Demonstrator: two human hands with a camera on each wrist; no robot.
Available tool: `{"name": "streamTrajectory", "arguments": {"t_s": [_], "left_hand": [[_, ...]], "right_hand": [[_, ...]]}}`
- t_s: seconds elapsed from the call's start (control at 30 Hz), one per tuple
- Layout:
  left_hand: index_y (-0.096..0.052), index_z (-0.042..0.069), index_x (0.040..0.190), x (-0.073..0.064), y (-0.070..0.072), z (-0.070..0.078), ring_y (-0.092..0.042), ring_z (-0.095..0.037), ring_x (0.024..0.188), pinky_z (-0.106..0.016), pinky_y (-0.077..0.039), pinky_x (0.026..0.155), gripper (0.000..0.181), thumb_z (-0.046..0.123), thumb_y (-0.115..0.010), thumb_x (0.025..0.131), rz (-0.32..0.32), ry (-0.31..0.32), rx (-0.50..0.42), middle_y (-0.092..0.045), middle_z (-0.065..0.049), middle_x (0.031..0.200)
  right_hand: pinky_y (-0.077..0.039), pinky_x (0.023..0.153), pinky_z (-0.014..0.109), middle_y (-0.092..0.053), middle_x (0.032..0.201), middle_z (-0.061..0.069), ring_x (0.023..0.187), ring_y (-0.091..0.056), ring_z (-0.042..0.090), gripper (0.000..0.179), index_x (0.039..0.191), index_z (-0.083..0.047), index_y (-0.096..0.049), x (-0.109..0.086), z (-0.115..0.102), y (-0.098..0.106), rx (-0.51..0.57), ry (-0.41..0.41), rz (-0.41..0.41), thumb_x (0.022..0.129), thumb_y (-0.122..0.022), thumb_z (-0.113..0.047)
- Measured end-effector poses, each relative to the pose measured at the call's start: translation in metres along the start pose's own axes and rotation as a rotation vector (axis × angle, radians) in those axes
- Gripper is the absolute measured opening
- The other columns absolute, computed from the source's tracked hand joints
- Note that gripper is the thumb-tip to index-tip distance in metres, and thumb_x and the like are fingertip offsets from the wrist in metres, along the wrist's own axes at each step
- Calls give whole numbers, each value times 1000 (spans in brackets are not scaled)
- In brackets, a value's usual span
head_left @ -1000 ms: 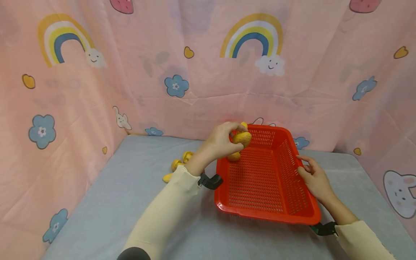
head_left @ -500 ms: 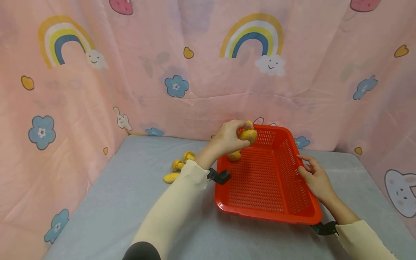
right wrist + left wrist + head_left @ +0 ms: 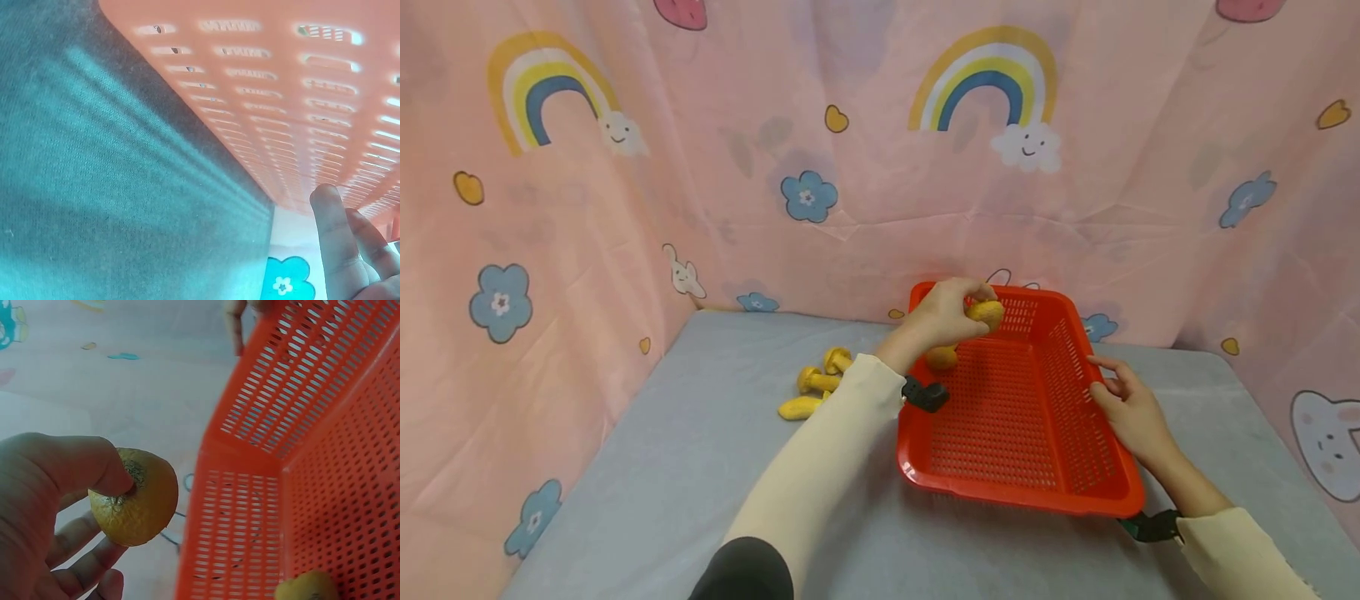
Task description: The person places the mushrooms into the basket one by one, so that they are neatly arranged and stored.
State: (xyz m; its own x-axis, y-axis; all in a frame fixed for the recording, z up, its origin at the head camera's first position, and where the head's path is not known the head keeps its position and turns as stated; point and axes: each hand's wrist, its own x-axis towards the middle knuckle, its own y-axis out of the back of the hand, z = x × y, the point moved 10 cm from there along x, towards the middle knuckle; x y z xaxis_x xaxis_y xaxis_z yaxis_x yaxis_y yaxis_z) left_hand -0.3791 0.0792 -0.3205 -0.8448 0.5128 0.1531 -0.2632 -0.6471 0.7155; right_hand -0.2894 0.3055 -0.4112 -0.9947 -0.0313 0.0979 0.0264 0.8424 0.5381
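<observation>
A red perforated plastic basket (image 3: pixel 985 496) stands on the table, a yellow-brown mushroom (image 3: pixel 942 358) inside by its left wall. Over the back left of the basket, my left hand (image 3: pixel 951 315) pinches another yellow mushroom (image 3: pixel 987 313) between thumb and fingers. The left wrist view shows the thumb pressed on the round, wrinkled body of the held mushroom (image 3: pixel 147 500), beside the basket wall (image 3: pixel 234 519). At the basket's right rim, my right hand (image 3: pixel 1131 412) grips the edge. Its fingertips (image 3: pixel 327 195) lie against the outer wall in the right wrist view.
Several yellow mushrooms (image 3: pixel 812 381) lie on the grey-blue tablecloth (image 3: pixel 677 467) left of the basket, partly behind the left forearm. A pink patterned curtain (image 3: pixel 865 183) hangs at the back and sides of the table.
My left hand has moved rightward with the mushroom, farther over the basket. More of the mushrooms on the table show now. The right hand and basket have stayed nearly in place.
</observation>
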Motion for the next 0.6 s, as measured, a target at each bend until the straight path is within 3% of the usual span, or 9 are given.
{"name": "streamTrajectory", "arguments": {"t_s": [0.3,0.6], "left_hand": [[-63,19,116,8,-27,-24,-54,-11,95,-20,-47,76,34,17,-74,84,-41,79,-16,-61,6,115],[-63,18,112,11,-42,-45,-55,-12,94,-24,-49,80,30,14,-73,84,-47,182,-150,-60,5,111]], "right_hand": [[-57,58,29,-54,120,37,70,-67,5,50,147,-2,-30,0,1,1,-6,-5,2,103,-40,-24],[-57,58,29,-54,120,37,69,-68,7,50,147,-2,-29,-1,-1,1,-7,-10,7,103,-40,-24]]}}
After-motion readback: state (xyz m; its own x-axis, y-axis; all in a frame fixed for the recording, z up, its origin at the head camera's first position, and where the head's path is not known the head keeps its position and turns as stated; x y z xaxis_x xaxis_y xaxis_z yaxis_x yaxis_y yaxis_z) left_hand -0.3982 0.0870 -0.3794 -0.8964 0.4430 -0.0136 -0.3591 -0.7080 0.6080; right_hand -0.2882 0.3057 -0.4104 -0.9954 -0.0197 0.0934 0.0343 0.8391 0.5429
